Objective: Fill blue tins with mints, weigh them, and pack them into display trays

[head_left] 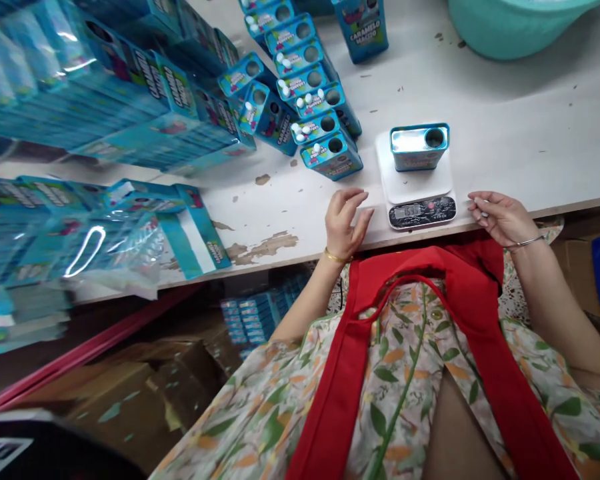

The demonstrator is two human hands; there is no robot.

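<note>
A white kitchen scale point(414, 190) with a dark control panel lies near the table's front edge; its lit digits are too blurred to read surely. On its plate stands a blue candy tin point(417, 160) with a round hole in its pale top. My left hand point(347, 223) is left of the scale, fingers loosely curled and apart from the thumb, holding nothing. To the scale's right, my right hand point(500, 217) pinches its fingertips together, perhaps on a small pale piece that I cannot make out. Neither hand touches the scale.
Several blue tins point(325, 150) with white pieces on their tops stand in a row left of the scale. Another tin point(363, 33) is farther back, near a turquoise basin point(515, 30). Stacked, plastic-wrapped blue packs point(125, 100) fill the left side. Cardboard boxes point(105, 400) sit below the table.
</note>
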